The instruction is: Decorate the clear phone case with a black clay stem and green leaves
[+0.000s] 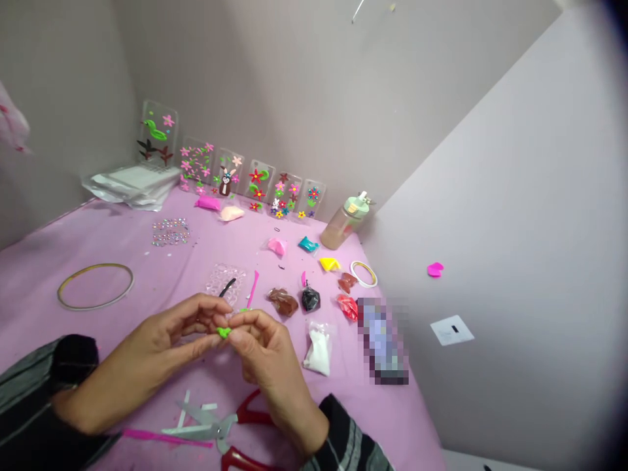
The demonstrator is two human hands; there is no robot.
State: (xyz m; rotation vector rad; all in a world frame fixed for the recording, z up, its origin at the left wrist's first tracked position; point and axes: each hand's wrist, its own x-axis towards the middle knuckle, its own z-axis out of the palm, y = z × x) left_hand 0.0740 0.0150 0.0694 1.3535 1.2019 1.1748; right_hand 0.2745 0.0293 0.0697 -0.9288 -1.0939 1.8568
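My left hand (161, 347) and my right hand (265, 360) meet over the pink table (73, 235), fingertips pinched together on a small bright green piece of clay (224, 331). Both hands grip it from opposite sides. Just behind them lie a clear phone case (223, 280), a black tool (226, 286) and a pink modelling tool (253, 288). Red-handled scissors (230, 428) lie open under my right wrist, beside white paper scraps (186, 405) and a pink stick (161, 437).
Small bags of clay in brown (283, 302), black (310, 299), red (347, 306), white (318, 353), yellow (330, 263), teal (308, 244) and pink (277, 245) lie right of my hands. Decorated phone cases (255, 180) lean on the back wall. A bottle (346, 222), tape rings (95, 286) and rhinestones (170, 232) are about.
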